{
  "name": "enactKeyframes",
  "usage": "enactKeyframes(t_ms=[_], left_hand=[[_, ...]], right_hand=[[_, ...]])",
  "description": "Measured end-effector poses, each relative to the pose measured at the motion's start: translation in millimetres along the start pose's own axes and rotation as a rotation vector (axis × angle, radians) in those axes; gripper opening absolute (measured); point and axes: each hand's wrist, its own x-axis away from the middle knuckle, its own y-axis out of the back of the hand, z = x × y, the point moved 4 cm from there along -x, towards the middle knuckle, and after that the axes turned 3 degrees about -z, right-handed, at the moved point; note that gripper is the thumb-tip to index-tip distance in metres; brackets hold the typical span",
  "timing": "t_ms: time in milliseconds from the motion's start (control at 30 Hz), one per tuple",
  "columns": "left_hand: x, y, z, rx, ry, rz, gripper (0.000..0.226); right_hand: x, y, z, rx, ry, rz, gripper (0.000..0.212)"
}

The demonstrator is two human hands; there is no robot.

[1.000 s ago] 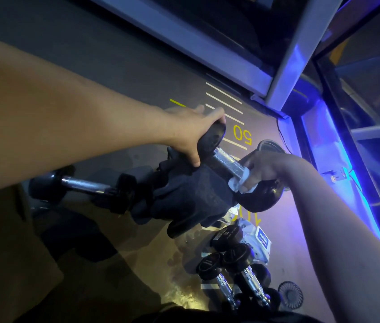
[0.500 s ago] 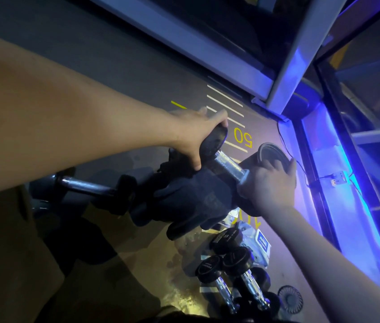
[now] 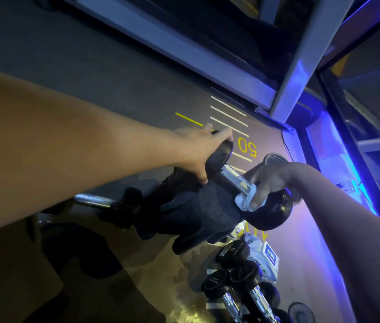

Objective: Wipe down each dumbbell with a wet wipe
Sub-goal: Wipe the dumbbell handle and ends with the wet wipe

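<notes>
A black dumbbell with a chrome handle [image 3: 232, 178] is held up off the floor at the middle of the view. My left hand [image 3: 196, 150] grips its upper black head. My right hand [image 3: 269, 183] holds a crumpled white wet wipe [image 3: 245, 200] against the lower end of the chrome handle, beside the lower head [image 3: 270, 215]. Dark gloves or cloth [image 3: 196, 213] lie under the dumbbell. Another dumbbell [image 3: 105, 203] lies on the floor to the left. Smaller dumbbells [image 3: 233, 283] stand clustered at the bottom.
A white wipes packet [image 3: 268, 255] lies by the small dumbbells. The dark floor carries yellow "50" markings [image 3: 247, 146]. A metal frame post [image 3: 301, 73] and blue-lit glass stand to the right. A small fan [image 3: 301, 312] sits at the bottom edge.
My right hand slid from over the lower head back onto the handle's lower end, so the white wipe shows again. My left hand kept its grip on the upper head.
</notes>
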Motion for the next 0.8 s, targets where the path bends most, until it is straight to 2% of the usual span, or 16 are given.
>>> enactKeyframes(t_ms=[100,200,267,333,367,433,533,633,700,733,800], left_hand=[[-2,1,0,0.018,0.0,-0.001,0.106],[-3,0,0,0.016,0.001,0.006,0.107],[-4,-1,1,0.019,0.008,0.021,0.109],[-3,-1,1,0.014,0.01,0.03,0.109],[-3,-1,1,0.01,0.008,0.032,0.109],[-1,-1,0,0.004,0.004,0.034,0.108],[1,-1,-2,-0.007,0.001,0.023,0.108],[3,-3,-3,-0.036,-0.004,0.007,0.108],[4,-4,-3,-0.044,-0.012,0.002,0.108],[4,-5,-4,-0.046,-0.017,-0.001,0.108],[5,-5,-4,-0.044,-0.016,-0.003,0.109]], right_hand=[[-1,-2,-5,0.049,0.016,-0.106,0.058],[3,-14,-2,0.283,-0.027,-0.381,0.061],[9,-31,4,0.456,-0.112,-0.654,0.049],[18,-49,13,0.505,-0.172,-0.921,0.029],[22,-57,15,0.508,-0.177,-1.028,0.02],[24,-65,17,0.518,-0.194,-1.131,0.016],[23,-59,19,0.502,-0.226,-0.98,0.022],[16,-37,9,0.326,-0.076,-0.631,0.041],[12,-22,2,0.117,0.024,-0.353,0.035],[9,-14,0,0.072,0.027,-0.249,0.033],[7,-5,3,0.059,0.009,-0.097,0.043]])
